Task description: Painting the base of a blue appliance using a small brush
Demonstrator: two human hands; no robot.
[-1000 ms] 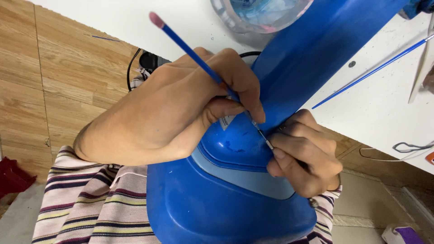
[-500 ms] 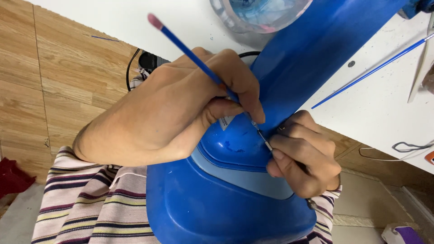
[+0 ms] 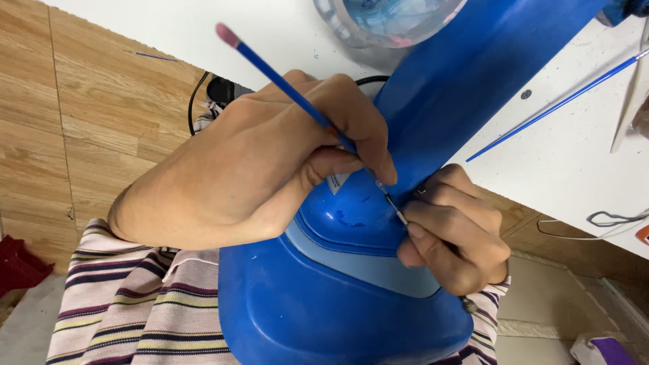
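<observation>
A large glossy blue plastic panel (image 3: 338,318) with a paler blue band (image 3: 365,267) rests on my lap and leans up against the white table. My left hand (image 3: 257,169) pinches a thin paintbrush (image 3: 284,84) with a blue handle and a pink end. Its metal ferrule and tip touch the panel's raised edge right beside my right hand. My right hand (image 3: 456,233) curls around that edge and grips the panel, with its thumb just under the brush tip. A small dark blue smear (image 3: 348,220) shows on the curved part.
On the white table (image 3: 581,162) lie a second thin blue brush (image 3: 554,105) and a clear container of bluish water (image 3: 389,20). A black cable (image 3: 196,101) hangs by the wood-pattern surface (image 3: 81,135). A striped cloth (image 3: 135,311) covers my lap.
Almost nothing differs. The brush's pink end has shifted a touch, while both hands and the panel stay where they were.
</observation>
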